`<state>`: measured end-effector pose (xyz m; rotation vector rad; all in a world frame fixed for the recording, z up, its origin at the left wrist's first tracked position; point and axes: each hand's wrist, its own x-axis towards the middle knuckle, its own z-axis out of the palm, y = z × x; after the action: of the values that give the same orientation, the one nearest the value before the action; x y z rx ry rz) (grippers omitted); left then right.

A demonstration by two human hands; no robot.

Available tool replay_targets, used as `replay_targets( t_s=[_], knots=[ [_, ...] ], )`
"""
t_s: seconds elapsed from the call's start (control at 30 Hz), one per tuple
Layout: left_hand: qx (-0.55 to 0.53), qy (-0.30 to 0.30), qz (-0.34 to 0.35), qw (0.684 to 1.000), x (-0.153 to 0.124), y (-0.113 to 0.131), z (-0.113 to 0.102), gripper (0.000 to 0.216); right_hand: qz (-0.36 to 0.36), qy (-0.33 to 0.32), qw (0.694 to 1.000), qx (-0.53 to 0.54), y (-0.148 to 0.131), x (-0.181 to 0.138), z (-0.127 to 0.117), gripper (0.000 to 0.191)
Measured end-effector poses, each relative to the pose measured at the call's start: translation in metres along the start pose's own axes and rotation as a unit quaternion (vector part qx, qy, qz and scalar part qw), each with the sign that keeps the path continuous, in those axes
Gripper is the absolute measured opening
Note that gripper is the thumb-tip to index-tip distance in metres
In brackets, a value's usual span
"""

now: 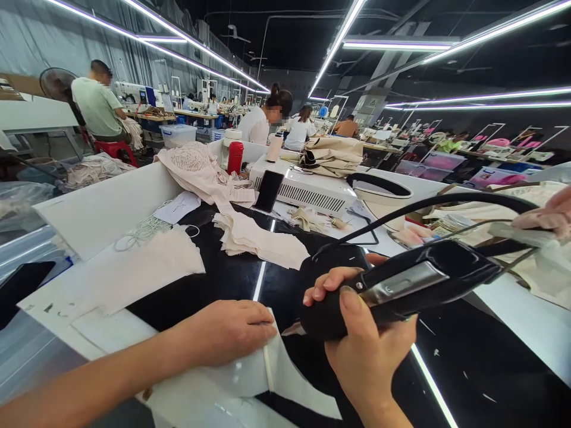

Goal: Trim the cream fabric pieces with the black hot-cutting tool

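My right hand [366,339] is wrapped around a black tool that looks like a steam iron [428,291], with a silver metal strip along its handle and its rear pointing right. Its underside is mostly hidden. A thick black cable [428,205] arcs from its rear across the right side. My left hand [241,333] rests at the near edge of the black board [205,297], fingers bent and closed on a narrow off-white fabric strip [268,368]. Just beyond lie cream fabric pieces [263,238] in a stack, and a pale cloth pile [151,273] is at left.
Behind the board stand a dark phone [269,190], a white vented machine [303,187], a red bottle [235,157] and folded beige cloth [334,154]. Another phone [27,288] lies far left. What looks like another person's hand [546,217] is at the right edge. Several people sit at sewing stations beyond.
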<state>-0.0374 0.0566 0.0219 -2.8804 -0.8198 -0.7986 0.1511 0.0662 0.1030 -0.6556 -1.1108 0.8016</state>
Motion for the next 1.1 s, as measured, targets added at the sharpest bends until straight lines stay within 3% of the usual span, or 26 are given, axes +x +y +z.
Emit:
replay_targets(
  t_s=[0.33, 0.53, 1.1],
  knots=[
    [0.022, -0.043, 0.054, 0.997, 0.010, 0.014, -0.009, 0.009, -0.001, 0.006, 1.000, 0.004, -0.007, -0.005, -0.009, 0.044],
    [-0.004, -0.038, 0.009, 0.999, 0.000, 0.018, -0.005, 0.007, -0.008, -0.001, 1.000, 0.006, -0.004, -0.009, -0.005, 0.042],
    [-0.016, -0.050, -0.020, 0.998, -0.005, 0.021, -0.008, 0.016, 0.005, -0.016, 1.000, 0.001, 0.000, -0.014, -0.009, 0.043]
  ],
)
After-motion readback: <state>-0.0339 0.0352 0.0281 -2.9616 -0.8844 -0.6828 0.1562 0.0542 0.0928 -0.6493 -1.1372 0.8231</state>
